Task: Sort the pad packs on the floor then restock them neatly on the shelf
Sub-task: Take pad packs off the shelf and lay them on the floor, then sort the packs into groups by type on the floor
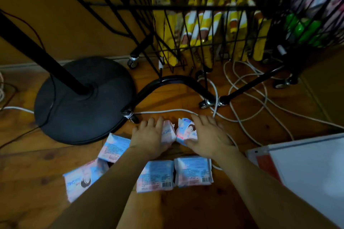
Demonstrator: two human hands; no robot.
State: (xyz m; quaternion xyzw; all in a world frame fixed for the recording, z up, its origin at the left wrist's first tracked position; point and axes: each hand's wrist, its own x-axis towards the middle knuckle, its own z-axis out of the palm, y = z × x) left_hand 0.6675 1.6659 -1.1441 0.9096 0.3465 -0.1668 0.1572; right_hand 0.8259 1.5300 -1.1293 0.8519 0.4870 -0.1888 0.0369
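Several pale blue and pink pad packs lie on the wooden floor. My left hand grips one pack from its left side. My right hand holds a second pack, which shows a cartoon face, thumb on its near edge. These two packs meet edge to edge between my hands. Nearer me, two packs lie side by side with barcodes up. Two others lie to the left, partly under my left forearm. The black wire shelf stands behind.
A round black fan base with its pole sits at the left. The shelf's curved foot and castors are just beyond my hands. White cables loop over the floor. Yellow packs fill the bottom shelf. A white box lies at the right.
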